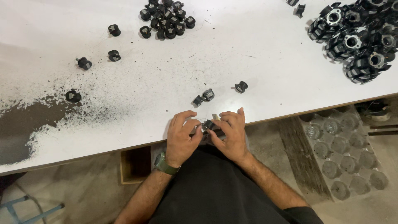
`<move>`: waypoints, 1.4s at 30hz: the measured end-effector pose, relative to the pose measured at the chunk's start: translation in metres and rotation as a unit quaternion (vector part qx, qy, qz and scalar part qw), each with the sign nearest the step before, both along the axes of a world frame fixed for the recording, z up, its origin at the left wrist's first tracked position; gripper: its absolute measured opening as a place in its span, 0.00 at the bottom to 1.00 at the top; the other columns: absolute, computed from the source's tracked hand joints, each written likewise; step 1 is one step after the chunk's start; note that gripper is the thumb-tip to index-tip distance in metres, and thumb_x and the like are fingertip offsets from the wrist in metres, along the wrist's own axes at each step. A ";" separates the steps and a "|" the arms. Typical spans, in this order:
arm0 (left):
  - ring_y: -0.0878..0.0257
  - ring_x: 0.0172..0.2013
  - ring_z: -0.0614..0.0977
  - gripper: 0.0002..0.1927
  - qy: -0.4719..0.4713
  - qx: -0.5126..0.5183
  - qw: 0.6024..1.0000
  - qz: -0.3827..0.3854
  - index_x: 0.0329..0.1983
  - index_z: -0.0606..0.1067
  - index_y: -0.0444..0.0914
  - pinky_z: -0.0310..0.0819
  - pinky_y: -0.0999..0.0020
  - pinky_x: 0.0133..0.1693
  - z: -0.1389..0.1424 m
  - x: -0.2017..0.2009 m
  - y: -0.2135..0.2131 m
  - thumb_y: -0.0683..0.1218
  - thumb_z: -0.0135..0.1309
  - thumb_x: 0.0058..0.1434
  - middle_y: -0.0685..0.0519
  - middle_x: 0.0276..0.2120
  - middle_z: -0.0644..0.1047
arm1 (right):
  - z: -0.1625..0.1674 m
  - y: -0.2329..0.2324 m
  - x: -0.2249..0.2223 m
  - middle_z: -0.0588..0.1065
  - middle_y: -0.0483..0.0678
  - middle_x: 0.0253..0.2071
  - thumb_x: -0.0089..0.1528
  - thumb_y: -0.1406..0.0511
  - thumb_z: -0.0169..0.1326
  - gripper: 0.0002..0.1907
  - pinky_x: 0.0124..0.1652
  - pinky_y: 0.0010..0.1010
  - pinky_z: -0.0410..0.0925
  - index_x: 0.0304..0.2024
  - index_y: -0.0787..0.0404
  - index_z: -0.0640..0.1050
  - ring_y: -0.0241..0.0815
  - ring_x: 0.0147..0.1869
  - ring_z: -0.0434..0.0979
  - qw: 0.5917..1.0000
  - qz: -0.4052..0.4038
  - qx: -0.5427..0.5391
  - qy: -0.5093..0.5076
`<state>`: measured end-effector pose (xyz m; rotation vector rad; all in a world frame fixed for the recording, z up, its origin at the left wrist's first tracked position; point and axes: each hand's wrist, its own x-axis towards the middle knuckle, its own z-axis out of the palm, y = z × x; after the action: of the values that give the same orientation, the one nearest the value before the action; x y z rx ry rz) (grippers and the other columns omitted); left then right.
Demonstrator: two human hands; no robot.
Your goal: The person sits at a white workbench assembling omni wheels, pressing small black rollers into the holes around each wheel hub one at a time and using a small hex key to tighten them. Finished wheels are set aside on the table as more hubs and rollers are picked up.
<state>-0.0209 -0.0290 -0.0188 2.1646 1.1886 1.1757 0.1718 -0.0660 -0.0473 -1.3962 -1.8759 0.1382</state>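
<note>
My left hand and my right hand meet at the near edge of a white table. Both pinch one small black plastic part between their fingertips. A green watch sits on my left wrist. Just beyond my hands lie two small black parts side by side, and a third one rests a little to their right.
A cluster of small black parts lies at the far centre, with loose ones scattered left. Larger black and silver round pieces pile at the far right. Dark dust covers the table's left. A clear plastic tray lies on the floor at right.
</note>
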 end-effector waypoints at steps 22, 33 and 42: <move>0.56 0.42 0.80 0.04 -0.039 -0.123 0.992 0.014 0.35 0.75 0.37 0.74 0.60 0.47 0.004 0.008 0.009 0.38 0.58 0.58 0.51 0.45 0.78 | -0.011 0.004 0.008 0.70 0.47 0.46 0.53 0.65 0.69 0.20 0.73 0.65 0.44 0.48 0.58 0.81 0.51 0.64 0.69 0.996 0.091 0.001 0.001; 0.53 0.48 0.78 0.07 -0.016 -0.052 0.998 -0.017 0.35 0.77 0.37 0.75 0.59 0.46 0.008 -0.008 -0.001 0.37 0.60 0.53 0.48 0.49 0.76 | -0.016 0.003 0.005 0.71 0.49 0.47 0.53 0.64 0.69 0.20 0.73 0.65 0.44 0.47 0.59 0.80 0.51 0.62 0.70 0.999 0.046 0.008 0.015; 0.54 0.53 0.79 0.08 0.061 0.022 0.997 -0.040 0.35 0.78 0.38 0.72 0.54 0.51 -0.001 -0.006 -0.005 0.40 0.61 0.52 0.50 0.49 0.76 | -0.019 0.001 0.004 0.71 0.50 0.47 0.53 0.65 0.69 0.19 0.73 0.66 0.45 0.45 0.60 0.79 0.52 0.62 0.70 0.999 0.038 0.006 0.008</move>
<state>-0.0273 -0.0342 -0.0194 2.3234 1.1233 1.0596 0.1755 -0.0649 -0.0658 -1.3118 -1.9142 0.1754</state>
